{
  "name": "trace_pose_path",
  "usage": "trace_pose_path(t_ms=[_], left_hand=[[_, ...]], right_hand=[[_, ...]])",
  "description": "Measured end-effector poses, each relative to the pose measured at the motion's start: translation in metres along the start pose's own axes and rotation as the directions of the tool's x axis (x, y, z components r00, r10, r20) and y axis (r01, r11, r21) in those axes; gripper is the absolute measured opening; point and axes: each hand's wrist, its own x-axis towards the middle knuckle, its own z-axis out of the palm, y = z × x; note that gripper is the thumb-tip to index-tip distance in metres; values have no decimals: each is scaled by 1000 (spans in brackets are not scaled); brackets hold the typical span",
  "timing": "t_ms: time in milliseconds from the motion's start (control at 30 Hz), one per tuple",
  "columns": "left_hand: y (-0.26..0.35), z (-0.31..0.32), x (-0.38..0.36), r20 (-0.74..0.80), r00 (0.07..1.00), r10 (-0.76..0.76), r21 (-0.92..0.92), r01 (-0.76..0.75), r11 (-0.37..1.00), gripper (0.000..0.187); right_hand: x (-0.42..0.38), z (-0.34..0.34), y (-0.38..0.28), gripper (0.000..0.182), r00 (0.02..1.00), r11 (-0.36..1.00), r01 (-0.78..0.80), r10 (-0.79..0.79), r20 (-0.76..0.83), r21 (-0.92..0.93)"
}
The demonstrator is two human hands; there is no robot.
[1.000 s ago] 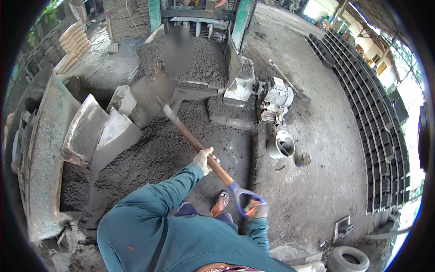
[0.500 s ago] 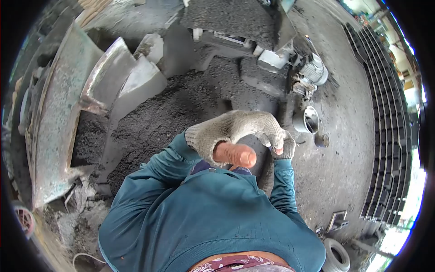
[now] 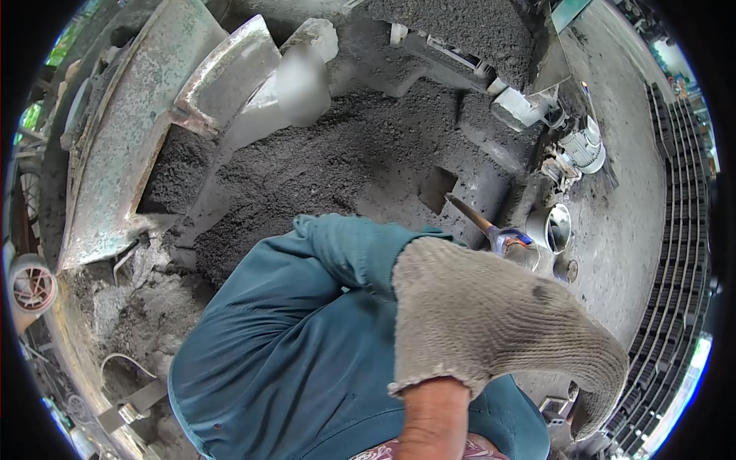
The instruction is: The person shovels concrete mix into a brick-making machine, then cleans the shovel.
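My left hand (image 3: pixel 510 322), in a worn grey knitted glove with the thumb bare, is large and close in front of my torso. Its thumb points down, well apart from the curved fingers at the right, and nothing shows between them. Behind the glove, a wooden handle (image 3: pixel 471 213) with a pointed end runs down to a blue and orange part (image 3: pixel 507 239). The glove hides what lies beyond it. I cannot make out my right hand.
Dark granular material (image 3: pixel 299 172) lies ahead, beside a rusty metal panel (image 3: pixel 126 146). A motor (image 3: pixel 583 149), a bucket (image 3: pixel 548 228) and a small can (image 3: pixel 566 270) stand at the right. Racks of dark blocks (image 3: pixel 682 199) line the far right.
My left hand has come closer and moved right and down. My right hand has gone from sight. The wooden handle and its coloured part now show, and the whole view has shifted.
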Motion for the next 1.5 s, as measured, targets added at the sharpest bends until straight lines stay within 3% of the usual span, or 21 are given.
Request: trace_pose_path(t_ms=[433, 533, 600, 633, 667, 700, 767, 867, 967, 1000, 1033, 1100, 1133, 1200, 1233, 1267, 1300, 1333, 1367, 1433, 1500], left_hand=[[-100, 28, 51, -73, 997, 28, 99, -21, 995, 64], [-133, 23, 29, -237, 951, -199, 320, 270, 908, 47], [-159, 6, 1, -330, 861, -388, 459, 506, 731, 34], [-179, -5, -26, -446, 768, -460, 419, 633, 651, 27], [-195, -16, -55, -542, 552, -634, 169, 810, 561, 25], [-217, -28, -94, -644, 472, -602, 130, 843, 522, 27], [-267, -50, -179, -792, 73, -607, -134, 948, 290, 39], [-282, -75, -198, -430, -521, -738, -843, 524, 122, 66], [-322, -132, -214, -228, -350, -909, -957, -91, 275, 82], [-343, -171, -229, -125, -456, -881, -919, -282, 276, 70], [-352, -197, -247, -244, -503, -829, -901, -198, 385, 53], [-362, -242, -262, -344, -558, -755, -875, -101, 473, 37], [-364, -263, -267, -397, -537, -744, -866, -50, 498, 32], [-363, -308, -269, -494, -486, -721, -837, 41, 545, 23], [-367, -338, -276, -483, -439, -758, -834, -31, 550, 20], [-373, -368, -292, -469, -393, -791, -832, -103, 545, 16], [-374, -393, -302, -454, -348, -820, -829, -173, 532, 13], [-369, -417, -300, -441, -312, -841, -846, -170, 506, 11], [-367, -443, -296, -461, -303, -834, -842, -148, 519, 12], [-371, -482, -290, -494, -288, -820, -832, -117, 542, 13], [-375, -521, -284, -489, -379, -785, -853, 19, 522, 15]], right_hand=[[54, -29, 7, 28, 971, 996, 4, -24, 239, 85], [59, -28, -3, 28, 950, 995, 34, -61, 308, 94], [56, -26, -14, 28, 928, 992, 84, -112, 355, 92], [52, -27, -22, 28, 911, 988, 130, -155, 382, 88], [49, -29, -33, 28, 892, 977, 192, -211, 399, 89], [46, -31, -43, 28, 871, 964, 252, -266, 414, 89], [42, -41, -74, 29, 824, 931, 355, -357, 440, 89], [51, -46, -104, 32, 768, 884, 450, -454, 451, 124], [34, -42, -163, 32, 632, 711, 702, -646, 428, 37], [35, -35, -167, 35, 561, 658, 745, -704, 435, 105], [42, -33, -173, 36, 490, 628, 774, -674, 553, 80], [71, -5, -165, 34, 323, 436, 887, -819, 474, 149], [82, 9, -162, 21, 382, 535, 818, -780, 495, 212], [91, 52, -166, 18, 618, 660, 750, -722, 312, 43], [97, 74, -169, 18, 705, 716, 698, -679, 206, -32], [98, 100, -163, 32, 916, 919, 387, -392, 86, 71], [123, 127, -123, 47, 981, 968, 135, -161, 111, 210], [130, 140, -141, 49, 962, 878, -178, 60, 266, 445], [133, 157, -160, 52, 861, 653, -478, 216, 460, 587], [153, 208, -176, 48, 917, 643, -390, 208, 339, 660], [190, 270, -171, 41, 921, 648, -390, 262, 289, 654]])
